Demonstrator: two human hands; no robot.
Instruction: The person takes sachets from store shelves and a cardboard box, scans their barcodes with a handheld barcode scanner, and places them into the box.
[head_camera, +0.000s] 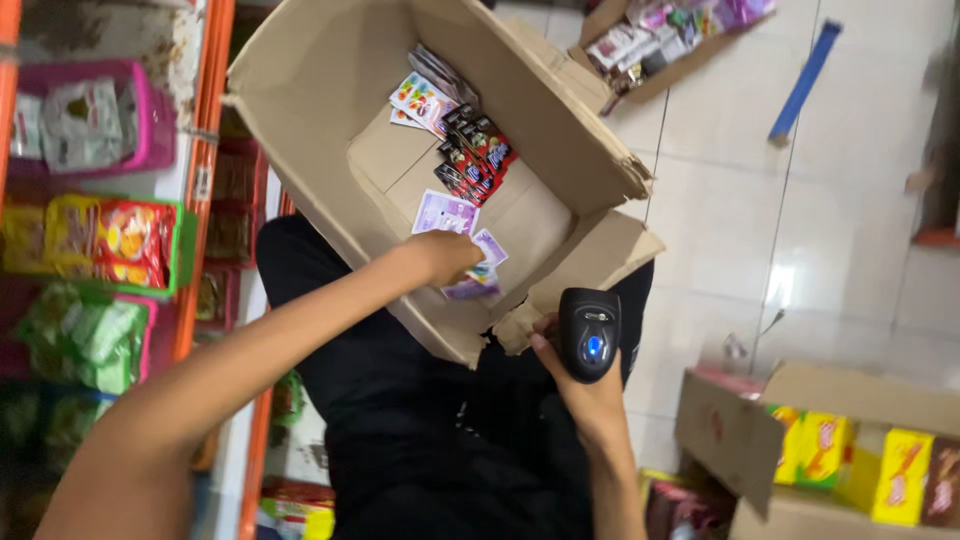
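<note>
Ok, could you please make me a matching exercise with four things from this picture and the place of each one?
Things:
1. handheld scanner
2. purple sachets
3. blue strip
4. yellow packs

Places:
A. lying on the white tiled floor
B. in the right hand
C. standing in the open carton at the lower right
D. under the left hand, inside the large cardboard box

Pairs: 1-B, 2-D, 3-A, 4-C

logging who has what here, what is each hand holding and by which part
The right hand holds the black handheld barcode scanner, grip on its lower body. The left hand reaches onto purple sachets in the cardboard box; grasp unclear.
</note>
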